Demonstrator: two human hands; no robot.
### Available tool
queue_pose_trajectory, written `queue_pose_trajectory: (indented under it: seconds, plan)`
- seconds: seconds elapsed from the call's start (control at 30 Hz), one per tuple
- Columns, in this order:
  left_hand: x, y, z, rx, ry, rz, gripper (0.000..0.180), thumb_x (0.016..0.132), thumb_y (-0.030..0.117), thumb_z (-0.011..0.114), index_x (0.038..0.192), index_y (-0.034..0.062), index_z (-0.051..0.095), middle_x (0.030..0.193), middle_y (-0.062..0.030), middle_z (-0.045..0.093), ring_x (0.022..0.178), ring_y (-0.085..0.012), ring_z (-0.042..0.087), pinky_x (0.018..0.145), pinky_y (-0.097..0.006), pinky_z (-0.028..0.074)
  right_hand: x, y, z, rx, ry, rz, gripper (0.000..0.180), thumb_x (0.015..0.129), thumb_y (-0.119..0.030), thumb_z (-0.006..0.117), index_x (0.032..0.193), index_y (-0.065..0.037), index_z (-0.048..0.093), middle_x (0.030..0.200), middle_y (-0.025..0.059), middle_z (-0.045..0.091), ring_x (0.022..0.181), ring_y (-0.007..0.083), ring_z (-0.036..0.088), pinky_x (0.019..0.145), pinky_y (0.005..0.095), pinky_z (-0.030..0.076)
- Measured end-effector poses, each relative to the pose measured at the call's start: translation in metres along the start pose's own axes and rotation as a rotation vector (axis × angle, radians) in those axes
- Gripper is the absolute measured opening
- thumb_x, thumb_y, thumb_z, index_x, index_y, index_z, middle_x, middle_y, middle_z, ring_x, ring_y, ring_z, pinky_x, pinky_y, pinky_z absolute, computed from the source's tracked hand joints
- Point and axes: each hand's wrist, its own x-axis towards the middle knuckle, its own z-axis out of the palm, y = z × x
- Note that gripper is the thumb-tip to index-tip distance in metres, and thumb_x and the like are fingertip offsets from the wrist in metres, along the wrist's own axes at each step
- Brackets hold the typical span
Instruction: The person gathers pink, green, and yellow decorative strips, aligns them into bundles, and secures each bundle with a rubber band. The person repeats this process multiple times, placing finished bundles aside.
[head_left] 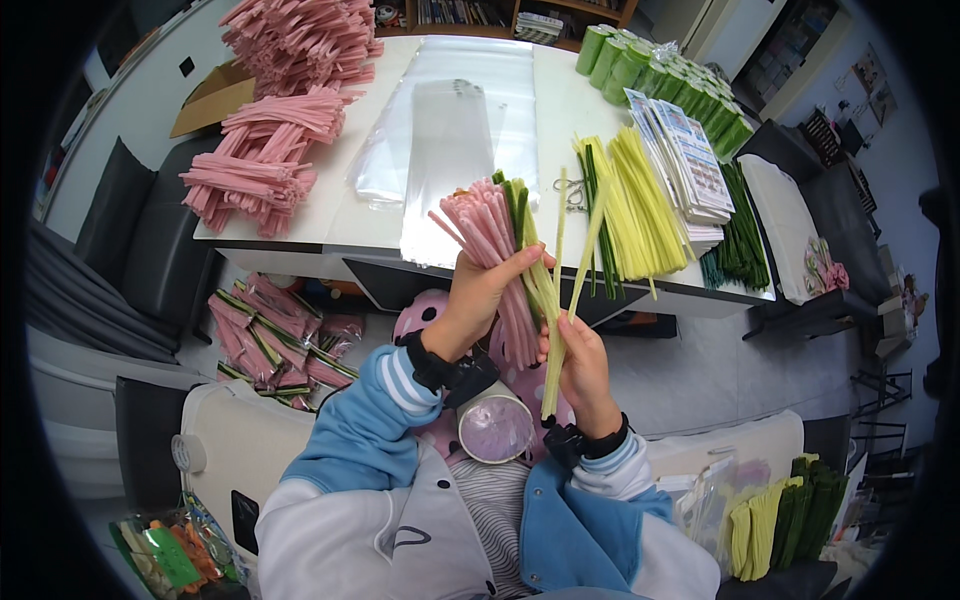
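Left hand (478, 300) grip around pink-green stick bundle (500, 250), right hand (578, 365) pinching yellow sticks (570, 290).

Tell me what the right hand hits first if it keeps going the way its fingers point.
Probably the pink and green stem bundle in the left hand; the right hand points up-left holding yellow stems. Depth is unclear.

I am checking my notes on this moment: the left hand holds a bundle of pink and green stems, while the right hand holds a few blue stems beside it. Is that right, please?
Not quite. The stems in the right hand are pale yellow-green, not blue, as the head view shows. The rest stands: the left hand holds the bundle of pink and green stems, and the right hand is beside it.
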Motion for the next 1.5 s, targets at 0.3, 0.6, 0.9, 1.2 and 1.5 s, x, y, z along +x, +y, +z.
queue_pose_trajectory:
  seconds: [0.3,0.6,0.9,1.2,1.5]
  plan:
    - [0.002,0.000,-0.009,-0.023,-0.016,0.007,0.019,0.084,0.009,0.064,0.100,-0.0003,0.059,0.085,-0.0087,0.066,0.076,-0.0145,0.063,0.067,-0.027,0.052,0.006,-0.008,0.008,-0.027,-0.117,0.071,0.019,0.096,-0.021,0.047,0.102,-0.004,0.052,0.077,0.0052,0.058,0.065,0.0120,0.057,0.061,0.0235,0.049]
    - [0.007,0.004,-0.024,-0.006,0.110,-0.002,0.025,0.082,0.009,0.065,0.102,-0.0030,0.058,0.085,-0.0111,0.065,0.077,-0.0157,0.062,0.067,-0.027,0.051,0.027,-0.042,0.001,-0.081,0.078,-0.133,0.019,0.095,-0.020,0.049,0.101,-0.002,0.053,0.074,0.0095,0.062,0.065,0.0167,0.063,0.061,0.0267,0.053]
    - [0.013,0.015,-0.033,-0.096,0.161,0.021,0.023,0.083,0.010,0.064,0.102,-0.0017,0.059,0.085,-0.0102,0.066,0.069,-0.0125,0.060,0.063,-0.025,0.049,0.140,-0.146,-0.059,-0.914,0.371,-0.456,0.030,0.091,-0.022,0.057,0.106,0.004,0.057,0.074,0.0066,0.059,0.063,0.0121,0.056,0.057,0.0245,0.045]
    - [0.023,0.006,-0.021,-0.098,0.118,-0.043,0.023,0.084,0.011,0.063,0.103,-0.0009,0.058,0.090,-0.0109,0.065,0.068,-0.0134,0.059,0.062,-0.025,0.049,0.065,-0.047,0.019,-0.961,-0.304,-0.322,0.032,0.086,-0.016,0.063,0.113,0.001,0.058,0.086,0.0059,0.064,0.077,0.0098,0.056,0.074,0.0248,0.046]
    - [0.032,-0.010,0.008,-0.111,0.218,0.037,0.028,0.079,0.012,0.071,0.101,-0.0031,0.063,0.091,-0.0082,0.065,0.073,-0.0113,0.060,0.064,-0.025,0.049,0.055,-0.052,0.026,-0.746,-0.115,-0.271,0.019,0.082,-0.011,0.067,0.094,0.003,0.066,0.076,0.0019,0.064,0.069,0.0045,0.054,0.062,0.0194,0.044]
